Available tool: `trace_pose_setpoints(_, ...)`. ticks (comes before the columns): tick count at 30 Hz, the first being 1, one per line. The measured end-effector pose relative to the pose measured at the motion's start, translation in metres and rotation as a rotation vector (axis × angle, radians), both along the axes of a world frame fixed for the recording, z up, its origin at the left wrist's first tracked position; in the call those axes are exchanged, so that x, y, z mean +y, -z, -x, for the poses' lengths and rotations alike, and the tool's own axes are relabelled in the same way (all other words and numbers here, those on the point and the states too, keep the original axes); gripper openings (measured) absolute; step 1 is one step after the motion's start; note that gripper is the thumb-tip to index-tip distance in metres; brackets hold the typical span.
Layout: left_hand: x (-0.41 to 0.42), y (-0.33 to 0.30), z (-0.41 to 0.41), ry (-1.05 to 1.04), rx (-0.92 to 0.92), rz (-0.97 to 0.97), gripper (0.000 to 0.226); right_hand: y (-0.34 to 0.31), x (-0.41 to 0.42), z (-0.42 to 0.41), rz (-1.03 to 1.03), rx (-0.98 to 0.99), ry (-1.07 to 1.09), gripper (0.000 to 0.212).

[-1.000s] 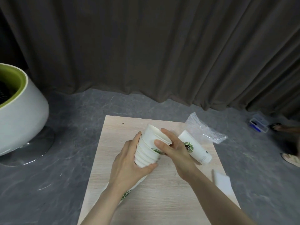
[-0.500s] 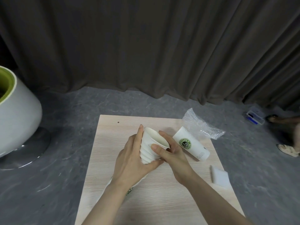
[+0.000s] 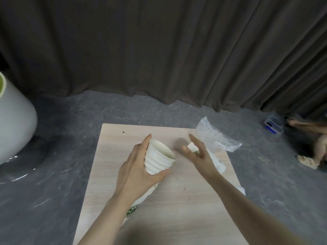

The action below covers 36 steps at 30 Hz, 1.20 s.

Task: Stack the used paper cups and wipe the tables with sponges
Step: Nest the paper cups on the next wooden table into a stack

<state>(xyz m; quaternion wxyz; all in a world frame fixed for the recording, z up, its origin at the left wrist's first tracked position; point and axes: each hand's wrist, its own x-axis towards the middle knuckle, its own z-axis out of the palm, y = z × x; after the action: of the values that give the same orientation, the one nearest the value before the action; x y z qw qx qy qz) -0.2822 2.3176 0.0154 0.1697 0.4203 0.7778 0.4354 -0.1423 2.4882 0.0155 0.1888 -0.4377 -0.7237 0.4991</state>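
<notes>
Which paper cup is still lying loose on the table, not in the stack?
The logo cup lying on its side beside the plastic wrap, under the open right hand. The others are nested in the stack the left hand grips.

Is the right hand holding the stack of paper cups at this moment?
No, the right hand is open above the lying cup, and only the left hand grips the stack of paper cups.

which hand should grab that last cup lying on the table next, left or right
Right. The right hand is open and right over the lying cup, while the left hand grips the cup stack.
</notes>
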Motion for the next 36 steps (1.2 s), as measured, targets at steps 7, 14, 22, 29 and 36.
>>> trace_pose_setpoints(7,-0.003,0.0,-0.001,0.018,-0.014,-0.024,0.104,0.04,0.077,0.0,-0.441,-0.722,-0.202,0.07)
trace_pose_setpoints(14,-0.005,0.004,0.005,-0.006,-0.039,-0.027,0.103,0.061,0.086,0.02,-0.479,-0.979,-0.228,0.077)
trace_pose_setpoints(22,-0.006,0.002,0.003,0.015,-0.036,-0.034,0.102,0.061,0.069,0.008,-0.266,-0.608,-0.097,0.077)
trace_pose_setpoints(29,-0.009,0.003,-0.003,0.04,-0.007,-0.036,0.101,-0.02,0.048,0.006,-0.158,0.183,0.119,0.082)
trace_pose_setpoints(36,-0.017,-0.001,-0.004,0.043,-0.019,-0.055,0.099,-0.1,0.013,0.004,-0.085,0.546,0.251,0.082)
